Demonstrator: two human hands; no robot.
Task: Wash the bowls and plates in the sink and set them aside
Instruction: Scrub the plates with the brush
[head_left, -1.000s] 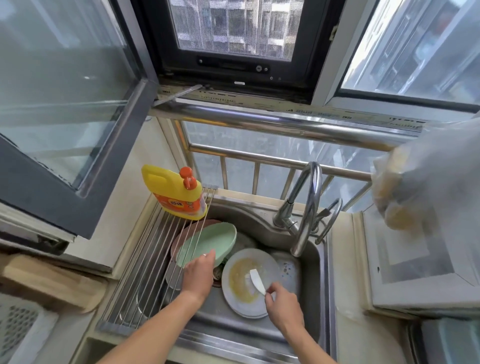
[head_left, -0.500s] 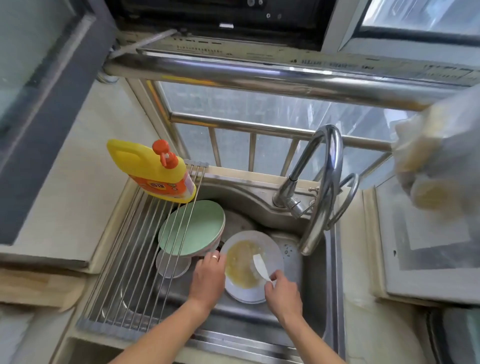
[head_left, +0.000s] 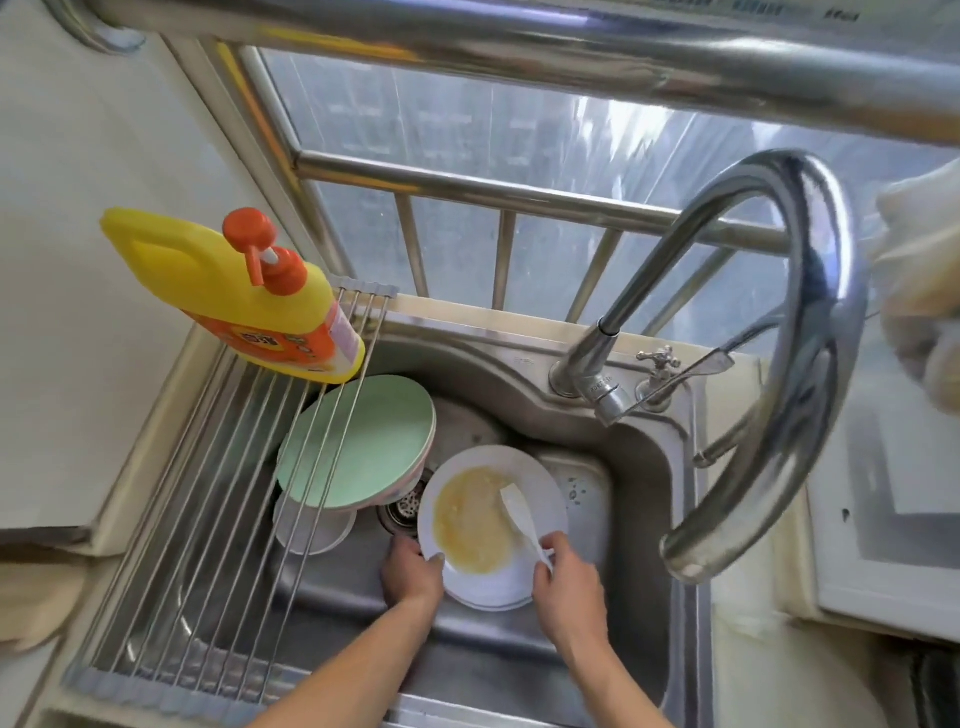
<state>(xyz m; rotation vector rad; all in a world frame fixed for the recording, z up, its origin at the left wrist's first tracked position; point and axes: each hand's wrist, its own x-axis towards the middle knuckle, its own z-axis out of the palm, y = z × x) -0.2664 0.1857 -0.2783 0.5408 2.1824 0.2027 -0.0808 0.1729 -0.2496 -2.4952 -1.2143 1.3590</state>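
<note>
A white plate (head_left: 498, 582) smeared with yellow food residue lies tilted in the steel sink (head_left: 644, 467). My left hand (head_left: 410, 574) grips the plate's left rim, thumb on top. My right hand (head_left: 569, 590) pinches the handle of a white spoon (head_left: 517, 512) whose blade rests on the residue. To the left, a pale green plate (head_left: 358, 441) sits stacked on a pinkish dish, with a white bowl (head_left: 311, 530) under them, partly beneath the rack.
A roll-up wire drying rack (head_left: 208, 509) covers the sink's left half, with a yellow detergent bottle (head_left: 244, 301) on its far end. The curved faucet (head_left: 800, 364) arches over the right side. The drain strainer (head_left: 402, 512) shows beside the plate. A window railing runs behind.
My left hand left the green plate and took the white plate's left rim. The view moved closer and tilted down over the sink. My right hand kept the spoon on the plate.
</note>
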